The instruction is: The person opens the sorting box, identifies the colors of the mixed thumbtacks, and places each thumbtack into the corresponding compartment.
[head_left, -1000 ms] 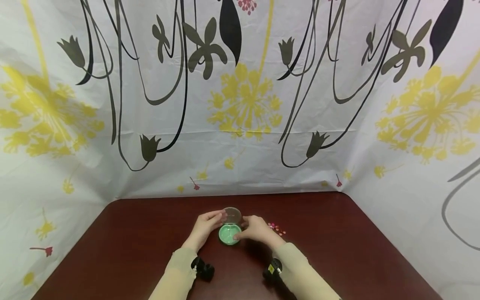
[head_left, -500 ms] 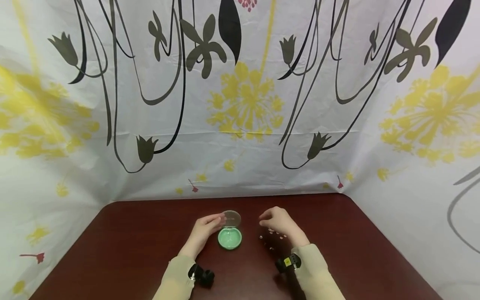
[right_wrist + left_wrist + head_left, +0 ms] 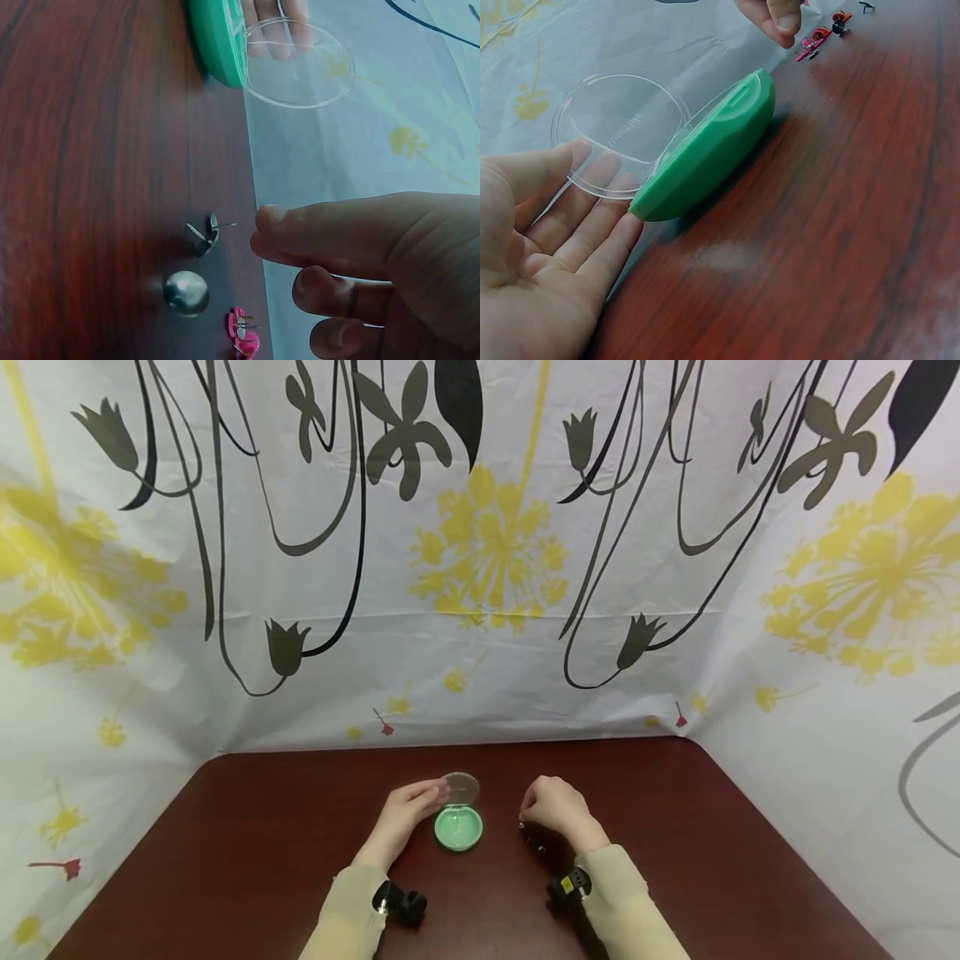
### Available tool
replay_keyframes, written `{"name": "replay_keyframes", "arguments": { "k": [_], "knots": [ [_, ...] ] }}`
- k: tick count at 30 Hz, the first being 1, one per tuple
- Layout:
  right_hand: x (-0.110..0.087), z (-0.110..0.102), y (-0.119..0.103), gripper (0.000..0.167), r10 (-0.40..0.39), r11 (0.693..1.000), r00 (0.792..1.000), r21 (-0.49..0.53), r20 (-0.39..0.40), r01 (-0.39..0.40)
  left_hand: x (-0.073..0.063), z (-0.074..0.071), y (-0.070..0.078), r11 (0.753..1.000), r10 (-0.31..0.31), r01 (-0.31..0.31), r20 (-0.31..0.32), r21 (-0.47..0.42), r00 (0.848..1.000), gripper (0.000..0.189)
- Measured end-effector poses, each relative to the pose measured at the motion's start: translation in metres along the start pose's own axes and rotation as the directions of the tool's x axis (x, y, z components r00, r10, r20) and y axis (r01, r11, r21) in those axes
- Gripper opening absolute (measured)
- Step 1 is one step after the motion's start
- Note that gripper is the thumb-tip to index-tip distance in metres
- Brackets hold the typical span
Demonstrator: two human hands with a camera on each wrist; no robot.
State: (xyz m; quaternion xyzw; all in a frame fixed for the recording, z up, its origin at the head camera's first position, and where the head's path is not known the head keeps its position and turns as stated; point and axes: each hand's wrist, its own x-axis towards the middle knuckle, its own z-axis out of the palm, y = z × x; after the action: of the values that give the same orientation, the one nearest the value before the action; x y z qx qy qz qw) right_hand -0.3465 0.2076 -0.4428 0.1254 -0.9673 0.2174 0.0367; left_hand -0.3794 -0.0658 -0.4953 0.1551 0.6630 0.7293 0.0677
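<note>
With the round green plastic case (image 3: 458,828) as your dial's centre in the head view, its clear round lid (image 3: 622,131) stands open at 12 o'clock, touched by the extended fingers of your left hand (image 3: 401,818) from 9 o'clock. Your right hand (image 3: 557,810), between 2 and 3 o'clock, has thumb and forefinger tips together, pinching what I cannot tell, near a silver domed tack (image 3: 187,292) and pink-headed tacks (image 3: 250,345) on the red-brown table (image 3: 300,860).
</note>
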Motion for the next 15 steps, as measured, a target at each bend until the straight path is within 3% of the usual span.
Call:
{"name": "replay_keyframes", "arguments": {
  "k": [7, 15],
  "knots": [
    [-0.0008, 0.0030, -0.0030, 0.019, 0.015, 0.999, 1.000, -0.043, 0.009, -0.015, 0.0012, 0.0019, 0.0015, 1.000, -0.017, 0.017, -0.012, -0.019, 1.000, 0.036],
    [-0.0002, 0.0053, -0.0039, 0.020, 0.018, 0.999, 1.000, -0.039, 0.015, -0.018, 0.0004, 0.0028, 0.0015, 1.000, 0.005, -0.006, -0.025, -0.023, 1.000, 0.036]
  ]
}}
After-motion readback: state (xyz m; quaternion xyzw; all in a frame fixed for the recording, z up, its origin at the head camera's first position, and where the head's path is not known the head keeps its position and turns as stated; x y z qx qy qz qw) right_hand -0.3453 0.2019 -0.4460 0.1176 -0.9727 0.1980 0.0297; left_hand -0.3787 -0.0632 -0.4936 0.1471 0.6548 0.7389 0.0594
